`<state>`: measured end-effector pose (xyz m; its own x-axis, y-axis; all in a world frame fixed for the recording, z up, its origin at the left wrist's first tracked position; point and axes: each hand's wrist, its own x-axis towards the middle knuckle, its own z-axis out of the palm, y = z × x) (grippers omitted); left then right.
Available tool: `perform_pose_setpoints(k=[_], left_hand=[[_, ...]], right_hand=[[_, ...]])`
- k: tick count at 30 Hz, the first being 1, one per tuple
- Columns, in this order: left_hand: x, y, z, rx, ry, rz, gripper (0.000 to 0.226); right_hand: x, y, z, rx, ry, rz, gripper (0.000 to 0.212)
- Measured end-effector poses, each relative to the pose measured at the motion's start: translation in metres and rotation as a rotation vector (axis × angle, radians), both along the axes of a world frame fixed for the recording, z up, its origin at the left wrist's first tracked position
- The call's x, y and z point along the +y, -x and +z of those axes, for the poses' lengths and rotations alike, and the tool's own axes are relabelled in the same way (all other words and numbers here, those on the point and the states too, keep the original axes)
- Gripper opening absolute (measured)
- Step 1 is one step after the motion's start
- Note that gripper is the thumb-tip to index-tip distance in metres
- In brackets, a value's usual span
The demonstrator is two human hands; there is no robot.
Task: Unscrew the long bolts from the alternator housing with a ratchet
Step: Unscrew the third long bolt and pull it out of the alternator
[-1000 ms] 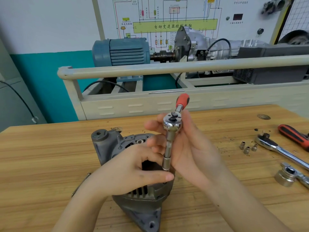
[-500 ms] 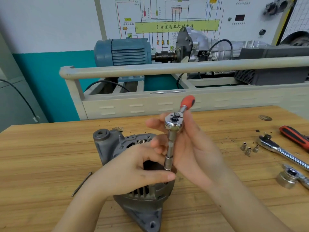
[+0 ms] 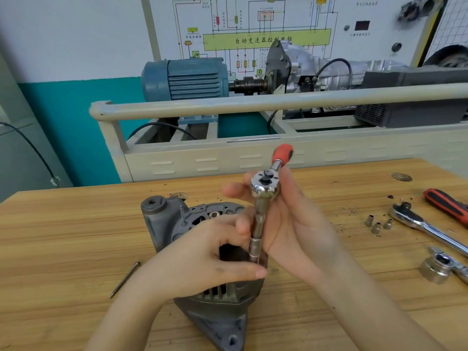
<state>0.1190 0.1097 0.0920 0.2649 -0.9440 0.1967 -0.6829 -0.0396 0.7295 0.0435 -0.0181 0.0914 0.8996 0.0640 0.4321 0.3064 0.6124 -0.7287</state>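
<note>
The grey alternator housing point(image 3: 162, 224) stands on the wooden table point(image 3: 63, 236) in the middle of the head view. My left hand point(image 3: 202, 257) lies over its top and grips it, with thumb and forefinger on either side of the socket. My right hand point(image 3: 296, 229) holds the ratchet point(image 3: 266, 186) at its chrome head, and the red handle points up and away. The extension and socket point(image 3: 254, 249) run straight down to the housing's right edge; the bolt head under the socket is hidden. One long bolt point(image 3: 182, 214) sticks up from the housing. Another lies loose point(image 3: 125, 279) on the table.
To the right lie a second ratchet with a red handle point(image 3: 428, 226), three small sockets point(image 3: 377, 224) and a large socket on a tool point(image 3: 435, 271). A beige rail and a motor training stand point(image 3: 184, 79) run behind the table's far edge.
Both hands keep the same hold. The ratchet handle has swung slightly to the right, and the view has shifted a little.
</note>
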Motion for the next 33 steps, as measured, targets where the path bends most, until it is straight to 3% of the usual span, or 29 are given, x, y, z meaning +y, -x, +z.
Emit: perform_pose_setpoints(k=[4,11,16,19,25,30,33], left_hand=[[-0.0006,-0.0001,-0.0006,0.013,-0.003,0.007,0.033],[-0.0053,0.0022,-0.0020,-0.148,0.035,0.079,0.046],[0.0006,-0.0004,0.0014,0.046,-0.053,-0.067,0.022],[0.0016,-0.0013,0.0011,0.116,-0.029,-0.047,0.022],[-0.0056,0.0022,-0.0037,-0.205,0.001,0.069,0.047],[-0.0021,-0.0004,0.0023,-0.025,-0.052,-0.028,0.023],[0.0000,-0.0020,0.0001,0.005,-0.016,-0.005,0.023]], right_hand=[[0.0015,0.0008,-0.0009,-0.015,-0.013,0.005,0.033],[0.0003,0.0060,-0.0015,-0.057,-0.056,-0.204,0.027],[0.0010,0.0015,0.0018,-0.019,-0.016,0.006,0.032],[0.0005,-0.0001,0.0008,-0.011,-0.011,0.071,0.034],[-0.0015,0.0036,-0.0021,-0.054,-0.066,-0.148,0.021],[-0.0033,0.0023,0.0007,-0.027,-0.034,-0.080,0.026],[-0.0024,0.0000,-0.0001,0.014,-0.010,0.012,0.033]])
